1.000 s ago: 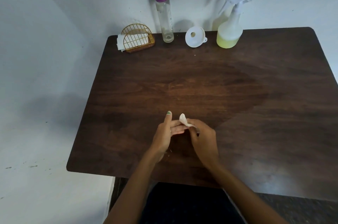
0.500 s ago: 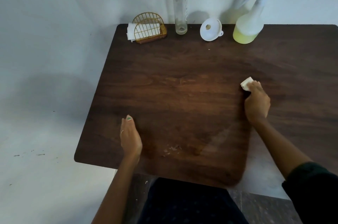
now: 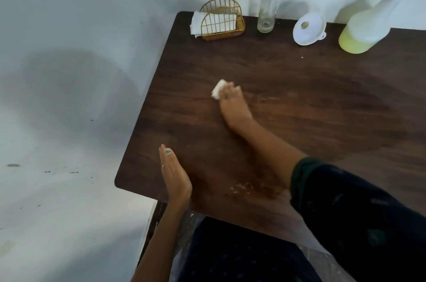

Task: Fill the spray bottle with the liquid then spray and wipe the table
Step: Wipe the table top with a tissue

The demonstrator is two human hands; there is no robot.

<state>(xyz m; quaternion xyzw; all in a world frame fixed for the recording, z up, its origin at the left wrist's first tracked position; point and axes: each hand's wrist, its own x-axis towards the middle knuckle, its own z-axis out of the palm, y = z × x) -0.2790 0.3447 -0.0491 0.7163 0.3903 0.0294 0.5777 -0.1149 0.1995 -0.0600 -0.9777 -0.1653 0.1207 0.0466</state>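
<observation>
Right grip point(image 3: 231, 103) pinching white tissue wad point(image 3: 217, 89), pressed on worktop point(image 3: 299, 120). Left grip point(image 3: 174, 175) spread flat, edge-on, near front-left corner.

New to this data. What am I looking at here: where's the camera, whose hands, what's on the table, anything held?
There is no robot here. A person wears one wide-angle camera on the head, looking down at their own two bare hands, so there is only this one view.

The right hand holds a small white wad of tissue against the dark wooden table, wiping. The left hand rests edge-on near the table's front left corner, fingers straight, holding nothing.

Along the back edge stand a gold wire napkin holder, a tall clear bottle with a purple cap, a white funnel and a spray bottle with yellow liquid.
</observation>
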